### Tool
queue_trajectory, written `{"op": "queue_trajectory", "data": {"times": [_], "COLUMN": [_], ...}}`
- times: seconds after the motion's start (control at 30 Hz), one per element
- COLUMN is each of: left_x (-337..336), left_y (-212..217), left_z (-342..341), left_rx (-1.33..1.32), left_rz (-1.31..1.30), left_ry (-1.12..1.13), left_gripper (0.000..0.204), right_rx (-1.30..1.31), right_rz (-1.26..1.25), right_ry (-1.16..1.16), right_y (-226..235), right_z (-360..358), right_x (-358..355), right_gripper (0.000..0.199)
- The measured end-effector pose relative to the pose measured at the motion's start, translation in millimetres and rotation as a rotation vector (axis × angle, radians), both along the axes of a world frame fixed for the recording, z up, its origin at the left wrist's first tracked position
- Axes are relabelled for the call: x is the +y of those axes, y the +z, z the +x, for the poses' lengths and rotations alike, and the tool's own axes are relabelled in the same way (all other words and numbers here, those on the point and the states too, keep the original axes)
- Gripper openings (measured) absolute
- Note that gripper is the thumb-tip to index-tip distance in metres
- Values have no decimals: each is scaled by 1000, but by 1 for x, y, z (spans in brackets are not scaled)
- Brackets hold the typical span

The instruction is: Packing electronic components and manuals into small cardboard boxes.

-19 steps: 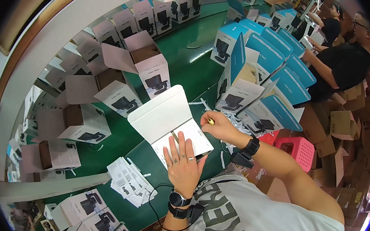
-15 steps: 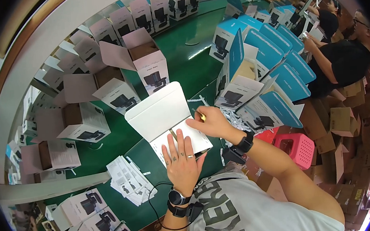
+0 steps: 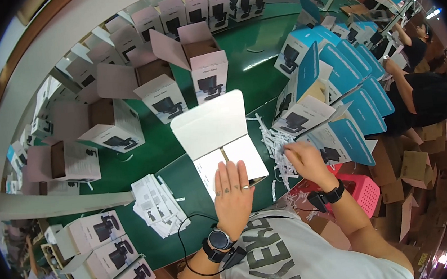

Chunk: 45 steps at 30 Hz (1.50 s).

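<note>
A white cardboard box [image 3: 211,164] sits in front of me on the green table, its large lid flap [image 3: 211,124] raised at the back. My left hand [image 3: 232,194] lies flat with outstretched fingers on the box's two inner flaps, across the narrow gap between them. My right hand [image 3: 311,165] is to the right of the box, over a heap of white paper strips [image 3: 276,148]. Its fingers are curled in and a little blurred, and whatever they hold is hidden.
Opened boxes [image 3: 163,89] stand behind and to the left. Blue-flapped boxes [image 3: 348,134] crowd the right side. A stack of printed leaflets [image 3: 155,206] lies at left near a black cable [image 3: 182,249]. A pink plastic basket [image 3: 366,196] stands at lower right; people [image 3: 427,92] work beyond.
My right hand, with a small yellow-handled tool in it before, has moved off the box to the right, over the paper strips. My left hand stays on the flaps. The view has shifted.
</note>
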<state>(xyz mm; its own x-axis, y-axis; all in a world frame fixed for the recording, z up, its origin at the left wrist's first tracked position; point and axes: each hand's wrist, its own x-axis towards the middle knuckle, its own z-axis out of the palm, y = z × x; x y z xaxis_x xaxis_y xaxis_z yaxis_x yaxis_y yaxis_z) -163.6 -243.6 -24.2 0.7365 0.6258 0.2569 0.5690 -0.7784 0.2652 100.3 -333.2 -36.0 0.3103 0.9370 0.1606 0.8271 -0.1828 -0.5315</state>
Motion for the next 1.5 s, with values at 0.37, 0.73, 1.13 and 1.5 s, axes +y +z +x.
{"op": "queue_trajectory", "data": {"times": [0.37, 0.73, 1.13, 1.5], "left_x": [-6, -1, 5, 41], "left_y": [-27, -23, -9, -12], "left_z": [-11, -11, -16, -70], "left_rx": [24, -95, -25, -471], "left_rz": [94, 118, 78, -839], "left_ry": [-50, -68, -92, -178], "left_gripper": [53, 32, 76, 62], "right_rx": [-108, 3, -271, 660], "right_rz": [382, 302, -401, -90], "right_ry": [375, 499, 87, 338], "right_y": [37, 47, 98, 71], "right_z": [-131, -144, -20, -52], "right_x": [140, 144, 69, 27], "right_gripper": [16, 19, 46, 25]}}
